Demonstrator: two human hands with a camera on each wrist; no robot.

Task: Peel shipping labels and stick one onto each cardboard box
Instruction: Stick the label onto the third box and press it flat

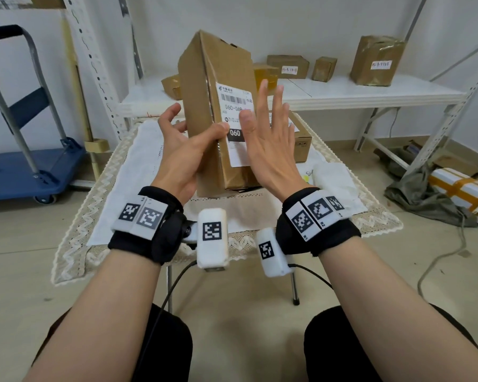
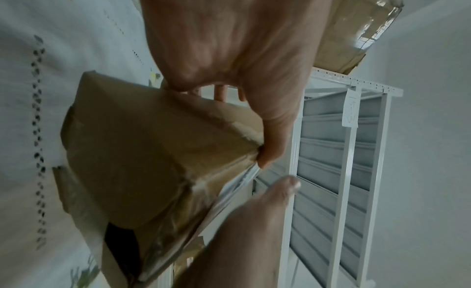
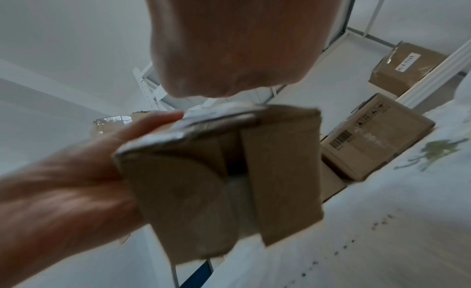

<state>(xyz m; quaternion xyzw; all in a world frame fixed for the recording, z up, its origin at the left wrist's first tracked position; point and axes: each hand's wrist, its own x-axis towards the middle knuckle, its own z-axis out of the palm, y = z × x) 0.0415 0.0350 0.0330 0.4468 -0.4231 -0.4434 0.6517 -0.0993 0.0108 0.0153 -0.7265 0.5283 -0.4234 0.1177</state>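
My left hand [image 1: 189,139] holds a tall brown cardboard box [image 1: 204,78] up off the table, with the thumb on the front edge and the fingers round the far side. A white shipping label [image 1: 233,108] with a barcode is stuck on the box's right face. My right hand [image 1: 265,128] is flat with straight fingers, its palm facing that label. The wrist views show the box [image 2: 153,151] from below, where the left thumb [image 3: 158,119] rests at the label's edge. They also show a small gap between the right palm [image 3: 229,40] and the box [image 3: 216,181].
A second flat box [image 1: 302,144] lies on the cloth-covered table [image 1: 111,188] behind the held one. Several taped boxes stand on the white shelf [image 1: 370,89] at the back. A blue trolley [image 1: 25,166] stands on the left, and packaging scraps [image 1: 439,183] lie on the floor on the right.
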